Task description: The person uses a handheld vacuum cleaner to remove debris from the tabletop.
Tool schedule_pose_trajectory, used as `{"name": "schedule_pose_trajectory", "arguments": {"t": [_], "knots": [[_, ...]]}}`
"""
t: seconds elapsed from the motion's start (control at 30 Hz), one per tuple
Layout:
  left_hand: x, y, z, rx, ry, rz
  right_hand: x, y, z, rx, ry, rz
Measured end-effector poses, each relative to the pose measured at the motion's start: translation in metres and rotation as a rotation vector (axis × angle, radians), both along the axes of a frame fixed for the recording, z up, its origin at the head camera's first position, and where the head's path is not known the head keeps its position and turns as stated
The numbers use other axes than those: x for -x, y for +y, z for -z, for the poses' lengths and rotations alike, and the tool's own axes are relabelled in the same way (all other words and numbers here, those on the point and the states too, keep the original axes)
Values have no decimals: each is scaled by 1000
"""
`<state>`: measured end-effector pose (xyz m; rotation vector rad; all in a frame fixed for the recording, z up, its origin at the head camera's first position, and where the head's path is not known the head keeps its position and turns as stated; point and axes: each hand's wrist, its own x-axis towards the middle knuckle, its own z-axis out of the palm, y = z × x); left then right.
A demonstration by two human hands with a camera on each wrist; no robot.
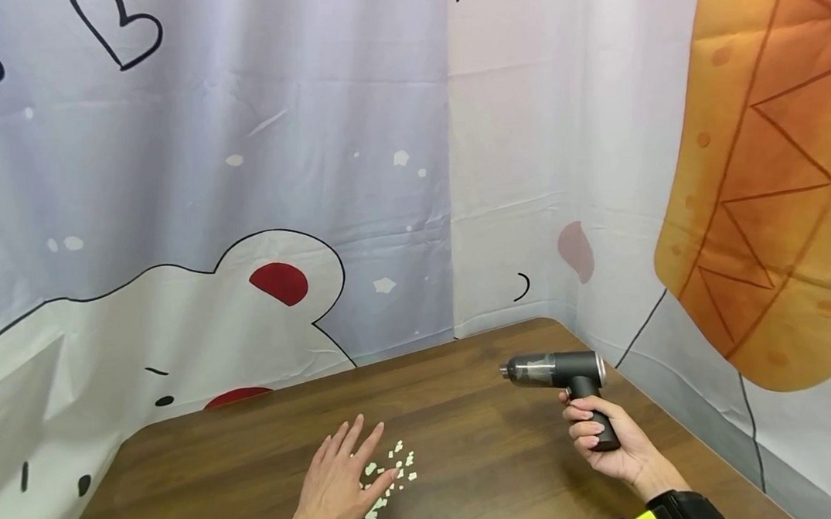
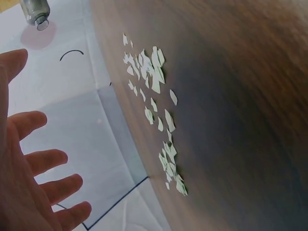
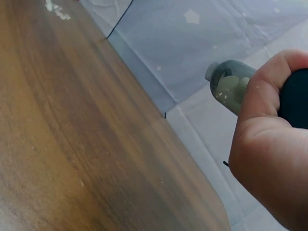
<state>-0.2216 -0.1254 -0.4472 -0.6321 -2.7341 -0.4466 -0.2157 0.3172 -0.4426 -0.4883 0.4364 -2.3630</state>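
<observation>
Dark wood table (image 1: 480,458), printed cloth backdrop (image 1: 245,182), possibly paper scraps (image 1: 390,477)

A dark brown wood-grain surface (image 1: 479,442) carries a scatter of small white paper scraps (image 1: 390,477). To the right of the scraps, a handheld vacuum (image 1: 560,373) is matte black with a smoky translucent grey front chamber and a silver band behind it; pale bits show through the chamber. Behind the surface hangs a backdrop cloth (image 1: 245,182), pale lavender-grey and white, printed with thin black outlines, a black heart, red patches and white flecks. Right of the vacuum, the cloth shows an orange shape with darker brown zigzag lines.
</observation>
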Motion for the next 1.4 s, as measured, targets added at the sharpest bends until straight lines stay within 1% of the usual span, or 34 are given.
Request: {"name": "schedule_pose_trajectory", "arguments": {"t": [0.1, 0.3, 0.47, 0.63, 0.87, 1.03, 1.23, 1.4], "knots": [[-3, -7, 0, -7, 11, -7, 3, -7, 2, -19, 8, -13], [-8, -22, 0, 7, 19, -38, 6, -20, 3, -83, -42, -17], [-13, -31, 1, 5, 7, -66, 11, -31, 3, -127, -52, -44], [-17, -39, -1, -10, -17, -95, 15, -45, 3, -160, -71, -62], [-21, -43, -2, -29, -40, -114, 13, -59, 3, -249, -136, -47], [-24, -50, -1, -13, -39, -138, 15, -68, 5, -301, -178, -41], [-28, -60, 0, 8, -28, -174, 15, -76, 7, -339, -190, -61], [-33, -67, 1, 7, -37, -187, 14, -84, 10, -362, -207, -83]]}}
